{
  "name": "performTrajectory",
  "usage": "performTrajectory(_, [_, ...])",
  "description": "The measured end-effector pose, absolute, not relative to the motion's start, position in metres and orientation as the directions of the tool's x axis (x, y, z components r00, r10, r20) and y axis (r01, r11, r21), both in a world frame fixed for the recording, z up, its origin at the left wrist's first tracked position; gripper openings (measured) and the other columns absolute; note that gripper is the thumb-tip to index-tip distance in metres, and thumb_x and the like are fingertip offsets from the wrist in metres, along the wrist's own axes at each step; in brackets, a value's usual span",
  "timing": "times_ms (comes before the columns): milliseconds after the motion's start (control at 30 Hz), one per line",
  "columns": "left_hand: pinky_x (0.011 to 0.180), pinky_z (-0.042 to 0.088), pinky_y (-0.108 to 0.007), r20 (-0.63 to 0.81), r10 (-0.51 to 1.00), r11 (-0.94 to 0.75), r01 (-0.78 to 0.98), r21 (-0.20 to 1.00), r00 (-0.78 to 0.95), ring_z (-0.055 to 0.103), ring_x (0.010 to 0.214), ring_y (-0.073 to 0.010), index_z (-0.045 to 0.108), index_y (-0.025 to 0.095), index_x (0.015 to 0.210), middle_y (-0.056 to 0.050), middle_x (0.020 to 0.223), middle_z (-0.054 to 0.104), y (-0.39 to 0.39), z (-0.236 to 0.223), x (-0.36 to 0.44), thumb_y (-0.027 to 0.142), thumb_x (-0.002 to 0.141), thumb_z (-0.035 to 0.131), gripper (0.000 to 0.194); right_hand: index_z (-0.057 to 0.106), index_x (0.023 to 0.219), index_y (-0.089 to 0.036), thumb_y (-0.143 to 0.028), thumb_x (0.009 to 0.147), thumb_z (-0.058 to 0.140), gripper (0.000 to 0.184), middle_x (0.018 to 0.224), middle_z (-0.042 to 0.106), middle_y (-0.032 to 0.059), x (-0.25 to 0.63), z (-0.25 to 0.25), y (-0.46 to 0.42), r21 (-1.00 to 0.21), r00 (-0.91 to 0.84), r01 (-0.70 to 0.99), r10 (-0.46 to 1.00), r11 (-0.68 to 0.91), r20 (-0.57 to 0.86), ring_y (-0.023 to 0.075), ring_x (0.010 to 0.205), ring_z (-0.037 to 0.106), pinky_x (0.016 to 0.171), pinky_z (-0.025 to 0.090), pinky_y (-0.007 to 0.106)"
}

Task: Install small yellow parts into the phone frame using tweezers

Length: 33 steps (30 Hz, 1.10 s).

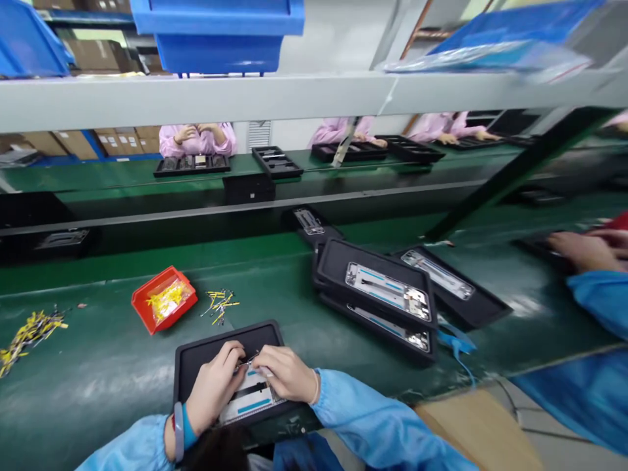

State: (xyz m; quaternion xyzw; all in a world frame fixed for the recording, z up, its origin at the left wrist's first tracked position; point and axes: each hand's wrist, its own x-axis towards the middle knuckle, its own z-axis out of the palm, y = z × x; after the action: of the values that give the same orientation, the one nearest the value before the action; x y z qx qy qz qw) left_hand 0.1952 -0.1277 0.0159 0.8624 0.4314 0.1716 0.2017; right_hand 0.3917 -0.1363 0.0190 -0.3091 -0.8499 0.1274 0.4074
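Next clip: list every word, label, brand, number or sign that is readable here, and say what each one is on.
None can be read.
Cardboard boxes on the far shelf: any print is too blurred.
Panel in the black tray under the left hand and right hand: blue strips only, no legible marks.
Panels in the stacked trays: markings too small to read.
Blue bins overhead: no visible lettering.

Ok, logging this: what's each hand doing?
Left hand: pinched shut on a small part, unclear what.
Right hand: curled on the tray's panel; grip unclear.
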Motion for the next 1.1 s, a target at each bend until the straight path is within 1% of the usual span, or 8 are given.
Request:
performTrajectory(167, [0.069,0.057,-0.020,0.152,0.799,-0.565,0.642,0.518,0.581,0.068,0.079,-0.0125,0.059,0.022,0.095,-0.004,0.106,0.062,-0.124,0.016,0.193,0.018,0.088,0.041,0.019,0.054,0.097,-0.021,-0.023,0.100,0.031,0.023,0.070,0.063,0.0036,0.389,0.017,-0.135,-0.503,-0.400,0.422,0.652,0.755,0.644,0.0180,0.057,0.059,0.051,0.048,0.026])
performTrajectory(267, [0.073,0.058,-0.024,0.213,0.759,-0.635,0.627,0.452,0.615,0.068,0.085,-0.0163,0.065,0.023,0.092,-0.005,0.106,0.064,-0.122,0.017,0.194,0.020,0.088,0.044,0.022,0.051,0.105,-0.021,-0.023,0.099,0.037,0.015,0.079,0.066,0.0062,0.392,0.016,-0.138,-0.569,-0.247,0.429,0.697,0.702,0.673,0.0198,0.066,0.064,0.058,0.052,0.029])
performTrajectory(367, [0.072,0.059,-0.026,0.275,0.727,-0.675,0.581,0.455,0.630,0.067,0.077,-0.0162,0.067,0.023,0.087,-0.005,0.103,0.065,-0.120,0.020,0.198,0.019,0.088,0.043,0.025,0.048,0.110,-0.021,-0.022,0.097,0.041,0.014,0.083,0.067,0.0079,0.398,0.017,-0.146,-0.642,-0.062,0.455,0.741,0.617,0.669,0.0229,0.074,0.065,0.066,0.054,0.035])
performTrajectory(500, [0.066,0.059,-0.024,0.330,0.733,-0.673,0.564,0.478,0.595,0.066,0.071,-0.0152,0.064,0.021,0.079,-0.006,0.093,0.062,-0.120,0.024,0.206,0.018,0.091,0.036,0.031,0.049,0.109,-0.022,-0.024,0.097,0.044,0.012,0.082,0.067,0.0064,0.404,0.021,-0.157,-0.692,0.076,0.483,0.761,0.537,0.644,0.0233,0.074,0.066,0.068,0.055,0.037])
performTrajectory(733, [0.062,0.057,-0.024,0.411,0.695,-0.719,0.573,0.394,0.590,0.065,0.069,-0.0151,0.056,0.020,0.082,-0.005,0.088,0.058,-0.125,0.023,0.208,0.015,0.093,0.030,0.029,0.051,0.104,-0.023,-0.022,0.097,0.042,0.012,0.084,0.062,0.0059,0.415,0.027,-0.170,-0.722,0.216,0.571,0.777,0.391,0.591,0.0228,0.079,0.063,0.070,0.054,0.034])
performTrajectory(933, [0.067,0.057,-0.026,0.390,0.673,-0.740,0.588,0.328,0.629,0.065,0.073,-0.0152,0.057,0.018,0.084,-0.007,0.095,0.058,-0.123,0.016,0.208,0.012,0.094,0.027,0.032,0.043,0.079,-0.025,-0.006,0.083,0.032,0.022,0.075,0.050,0.0022,0.430,0.025,-0.171,-0.685,0.156,0.691,0.877,0.232,0.455,0.0200,0.065,0.056,0.061,0.051,0.031])
performTrajectory(1000, [0.064,0.057,-0.028,0.379,0.658,-0.752,0.593,0.288,0.650,0.064,0.070,-0.0163,0.057,0.017,0.084,-0.009,0.094,0.058,-0.123,0.013,0.207,0.010,0.093,0.028,0.031,0.043,0.078,-0.025,-0.006,0.078,0.035,0.020,0.073,0.050,0.0017,0.432,0.018,-0.171,-0.666,0.130,0.719,0.902,0.200,0.411,0.0209,0.063,0.056,0.059,0.051,0.032])
performTrajectory(1100, [0.064,0.056,-0.031,0.367,0.647,-0.761,0.598,0.252,0.669,0.064,0.072,-0.0183,0.057,0.015,0.086,-0.011,0.096,0.058,-0.125,0.011,0.209,0.008,0.091,0.032,0.027,0.048,0.080,-0.025,-0.018,0.083,0.044,0.008,0.071,0.052,0.0011,0.429,0.008,-0.171,-0.648,0.129,0.750,0.931,0.133,0.340,0.0226,0.060,0.058,0.055,0.049,0.033])
